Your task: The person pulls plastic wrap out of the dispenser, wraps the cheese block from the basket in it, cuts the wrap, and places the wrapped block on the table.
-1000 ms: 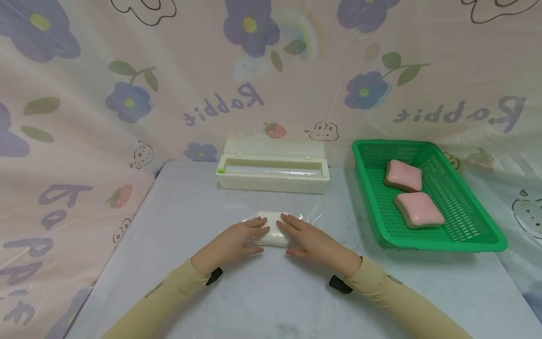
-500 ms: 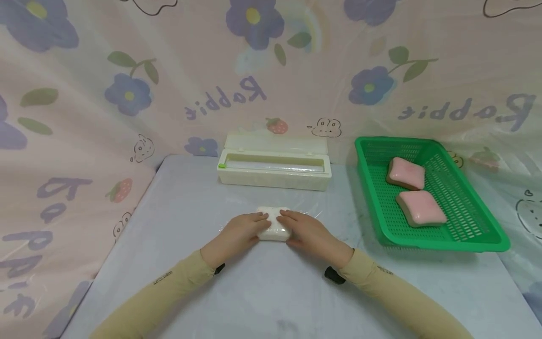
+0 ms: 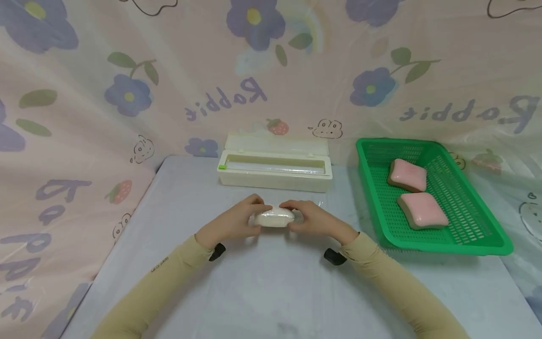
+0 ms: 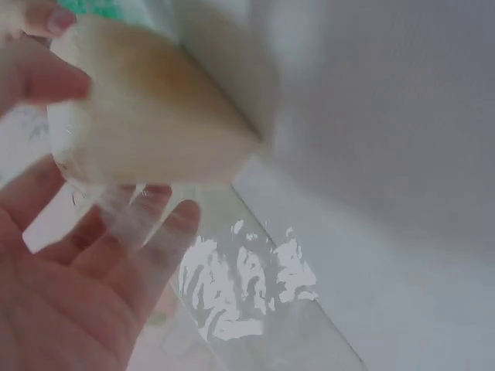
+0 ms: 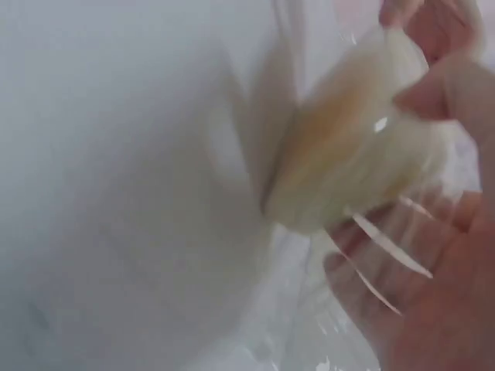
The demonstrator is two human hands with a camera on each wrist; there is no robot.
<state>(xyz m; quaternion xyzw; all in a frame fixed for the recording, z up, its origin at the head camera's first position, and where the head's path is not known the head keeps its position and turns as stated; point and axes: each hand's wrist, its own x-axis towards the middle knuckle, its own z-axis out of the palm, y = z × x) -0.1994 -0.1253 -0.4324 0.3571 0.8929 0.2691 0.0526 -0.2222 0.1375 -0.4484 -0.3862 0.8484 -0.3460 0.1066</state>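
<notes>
A white, bread-like block point(image 3: 275, 218) with clear cling film point(image 4: 240, 286) about it is between my two hands at the middle of the table. My left hand point(image 3: 235, 220) holds its left end, thumb below and fingers above. At the right end, my right hand point(image 3: 315, 219) grips it the same way. The block is tipped, its front edge raised. Both wrist views are blurred but show a brownish patch on its underside; film shines over the fingers of the right hand point(image 5: 433, 270). Part of each end is hidden by the hands.
Behind the hands stands a long white cling film box point(image 3: 275, 181), lid up, with a roll inside and a green slider at its left. At right is a green basket point(image 3: 449, 247) holding two pink-topped blocks point(image 3: 422, 210). A patterned curtain point(image 3: 169, 56) hangs behind the table.
Both hands went from lying flat over the block to gripping its ends. The block has been tilted up and moved slightly away from the body.
</notes>
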